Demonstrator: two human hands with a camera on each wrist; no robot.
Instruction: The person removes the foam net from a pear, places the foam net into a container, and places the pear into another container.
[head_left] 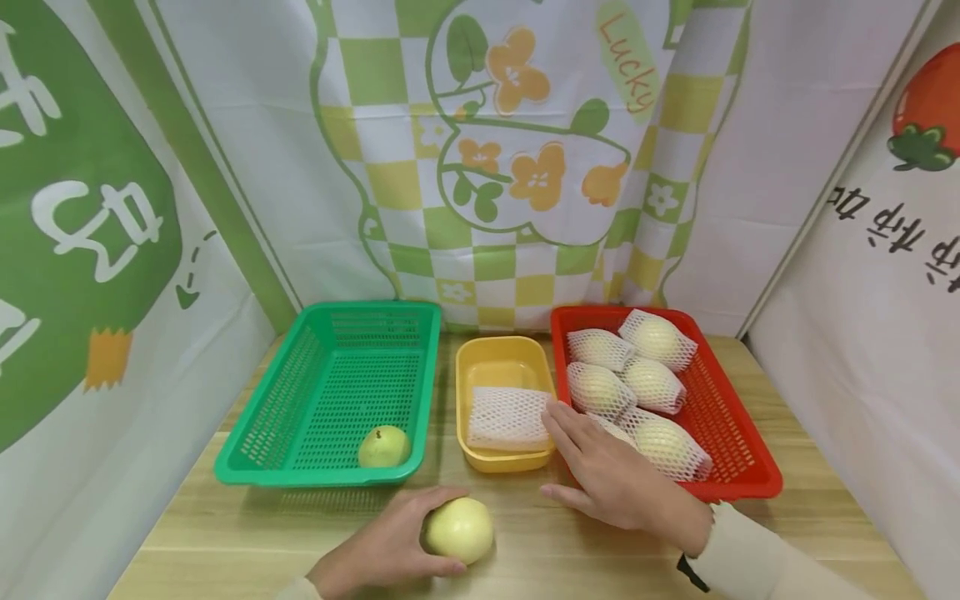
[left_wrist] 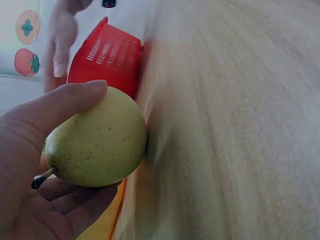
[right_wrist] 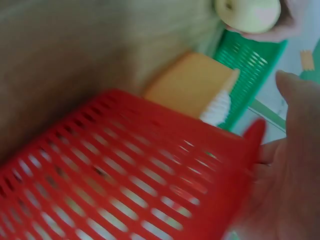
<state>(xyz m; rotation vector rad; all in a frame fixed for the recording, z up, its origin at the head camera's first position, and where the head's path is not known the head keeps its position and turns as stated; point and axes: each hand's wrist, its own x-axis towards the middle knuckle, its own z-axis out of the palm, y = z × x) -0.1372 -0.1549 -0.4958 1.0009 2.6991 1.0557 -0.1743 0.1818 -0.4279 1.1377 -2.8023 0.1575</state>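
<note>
My left hand (head_left: 401,537) grips a pale yellow-green pear (head_left: 461,531) at the front of the table, thumb on one side and fingers on the other. The left wrist view shows the pear's dark stem (left_wrist: 44,177) and speckled skin. My right hand (head_left: 611,471) has its fingers stretched out over the near left corner of the red basket (head_left: 750,450). Its fingertips are right at the edge of a white foam net sleeve (head_left: 510,417), which lies flat in the yellow bin (head_left: 504,350). Nothing shows in that hand's grasp.
A green basket (head_left: 322,477) on the left holds one bare pear (head_left: 384,447). Several pears in foam nets (head_left: 600,390) fill the left part of the red basket. White curtains with green prints (head_left: 525,275) enclose the wooden table (head_left: 187,533) at the back and sides.
</note>
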